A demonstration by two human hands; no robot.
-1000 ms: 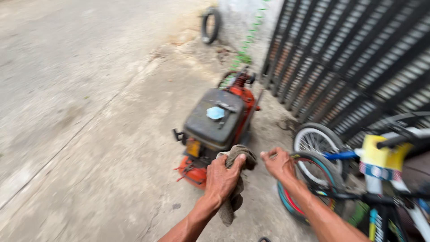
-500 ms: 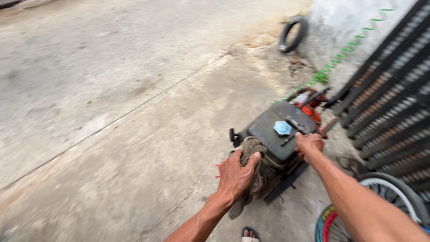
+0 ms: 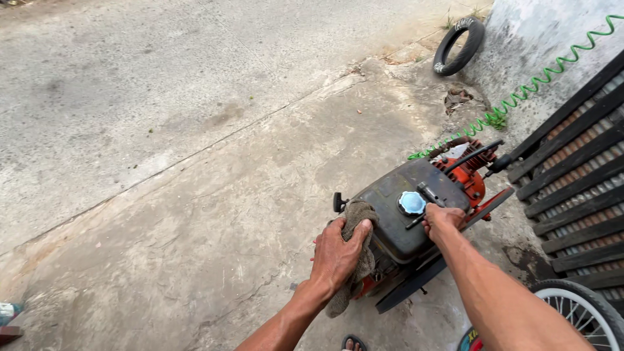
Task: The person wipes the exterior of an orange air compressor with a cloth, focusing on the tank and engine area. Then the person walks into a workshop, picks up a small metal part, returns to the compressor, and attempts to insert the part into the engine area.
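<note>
A small orange engine machine with a dark fuel tank stands on the concrete ground. A pale blue cap sits on top of the tank. My left hand presses a dirty grey rag against the tank's near left corner. My right hand grips the tank's right edge, beside a black bar that runs next to the cap.
A black slatted gate stands at the right. A green coiled hose runs along the white wall, where an old tyre leans. A bicycle wheel is at the bottom right. Open concrete stretches to the left.
The view has swung and closed in on the machine. My right hand has moved from the cap area to the tank's right edge. My left hand stays on the rag.
</note>
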